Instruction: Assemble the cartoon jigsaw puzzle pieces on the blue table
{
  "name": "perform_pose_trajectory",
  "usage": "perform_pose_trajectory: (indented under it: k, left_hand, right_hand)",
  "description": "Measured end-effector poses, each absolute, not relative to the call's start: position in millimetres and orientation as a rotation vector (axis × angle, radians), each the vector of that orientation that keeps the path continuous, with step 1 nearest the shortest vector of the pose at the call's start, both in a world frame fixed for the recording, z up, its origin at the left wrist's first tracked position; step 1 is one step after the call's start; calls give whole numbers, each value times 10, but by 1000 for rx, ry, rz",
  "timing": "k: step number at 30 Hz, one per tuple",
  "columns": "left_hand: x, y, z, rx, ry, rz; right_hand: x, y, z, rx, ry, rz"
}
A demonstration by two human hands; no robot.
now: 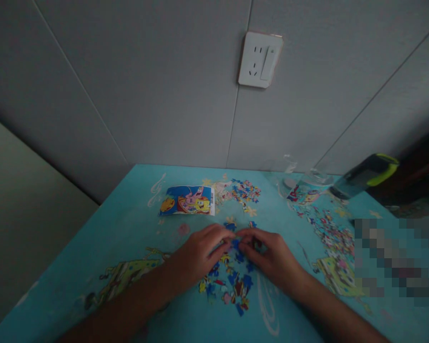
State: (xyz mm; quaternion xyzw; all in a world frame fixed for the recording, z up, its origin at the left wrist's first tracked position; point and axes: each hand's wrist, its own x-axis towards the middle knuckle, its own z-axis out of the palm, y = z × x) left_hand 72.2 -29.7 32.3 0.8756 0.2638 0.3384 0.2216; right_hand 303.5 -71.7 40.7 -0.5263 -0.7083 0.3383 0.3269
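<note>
My left hand [210,244] and my right hand [266,247] meet fingertip to fingertip over a loose heap of jigsaw pieces [232,281]. Both have their thumb and fingers pinched together at a small blue jigsaw piece [235,244], partly covered by the fingertips. Blue, yellow, red and brown pieces lie scattered below and between my hands. Behind them is a picture packet [189,200], blue with cartoon figures. A second pile of pieces [246,190] sits to the right of that packet.
A blue table covering [128,238] with printed cartoons runs up to a grey wall holding a socket plate [260,59]. At the right are another spread of pieces [331,233], a clear container [312,183] and a tilted dark bottle [361,176] with a yellow-green edge. A blurred-out patch covers the far right.
</note>
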Motion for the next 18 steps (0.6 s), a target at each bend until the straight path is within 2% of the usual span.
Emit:
perform_pose_trajectory:
  k: [6, 11, 18]
  left_hand:
    - [591, -171, 287, 2827, 683, 864]
    - [572, -170, 299, 2866, 667, 805]
    - [586, -195, 264, 2899, 689, 738]
  right_hand:
    - [3645, -438, 352, -1676, -1742, 672]
    - [3722, -393, 292, -1681, -1808, 754]
    - [3613, -411, 309, -1754, -1849, 693]
